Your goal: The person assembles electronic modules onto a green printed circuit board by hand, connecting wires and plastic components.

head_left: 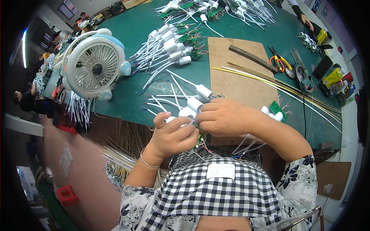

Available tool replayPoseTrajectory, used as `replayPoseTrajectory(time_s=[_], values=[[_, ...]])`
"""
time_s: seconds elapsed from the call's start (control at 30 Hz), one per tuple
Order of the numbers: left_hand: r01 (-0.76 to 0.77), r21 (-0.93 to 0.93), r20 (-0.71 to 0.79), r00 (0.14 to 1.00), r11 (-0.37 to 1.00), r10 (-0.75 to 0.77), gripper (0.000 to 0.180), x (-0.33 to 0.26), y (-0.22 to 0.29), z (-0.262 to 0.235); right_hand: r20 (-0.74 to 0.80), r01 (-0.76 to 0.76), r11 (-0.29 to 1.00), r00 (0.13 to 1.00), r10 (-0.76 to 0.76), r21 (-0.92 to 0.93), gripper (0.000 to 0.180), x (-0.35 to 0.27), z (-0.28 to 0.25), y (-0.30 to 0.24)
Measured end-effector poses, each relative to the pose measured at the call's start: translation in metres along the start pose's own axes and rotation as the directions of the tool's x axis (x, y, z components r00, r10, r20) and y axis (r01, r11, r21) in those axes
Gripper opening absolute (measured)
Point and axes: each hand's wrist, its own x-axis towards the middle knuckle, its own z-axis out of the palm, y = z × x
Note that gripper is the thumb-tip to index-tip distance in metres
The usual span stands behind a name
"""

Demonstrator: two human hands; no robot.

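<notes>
At the table's near edge, my left hand [173, 134] is closed round a white cylindrical housing [187, 112] with a cable. Close against it, my right hand [220, 118] has its fingers bent in a pinch; what lies between the fingertips is hidden. Just below both hands hangs a green circuit board [200, 141] with thin red and white wires. Beyond the fingers lie further white cylinders [204, 91] with white cables. To the right of my right wrist rests another green board [279, 108] with white cylinders beside it.
A white fan [97, 68] stands at left on the green table [246, 31]. Bundles of wired cylinders [169, 45] lie farther back. On the right are brown cardboard [227, 57], a metal bar [252, 58], long rods [285, 87], pliers [280, 63] and a glue gun [304, 79]. Another person's hand [307, 22] shows far right.
</notes>
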Motion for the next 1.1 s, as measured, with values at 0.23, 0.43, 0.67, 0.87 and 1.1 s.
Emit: replayPoseTrajectory(time_s=[0.23,0.43,0.67,0.87,1.1], values=[[0.094,-0.003,0.041,0.995,0.996,-0.094,0.010,-0.002,-0.003,-0.004,-0.064,0.042,0.983,0.996,-0.054,-0.176,0.009,-0.010,-0.014,-0.025],[0.196,-0.031,0.048,0.980,0.980,-0.194,0.006,0.001,-0.008,-0.002,0.145,0.030,0.999,0.989,-0.027,-0.018,0.016,-0.048,0.002,-0.062],[0.226,-0.025,0.050,0.973,0.974,-0.225,0.005,0.004,-0.001,-0.002,-0.508,-0.556,0.821,0.748,0.428,-0.127,0.038,-0.028,0.027,-0.064],[0.240,-0.035,0.069,0.969,0.970,-0.238,0.004,0.006,0.001,-0.005,-0.396,-0.330,0.937,0.880,0.262,-0.114,0.022,-0.004,0.029,-0.058],[0.207,0.004,0.043,0.977,0.978,-0.207,0.005,0.003,0.002,-0.001,-0.224,-0.244,0.964,0.939,0.263,0.110,0.010,-0.003,0.014,-0.053]])
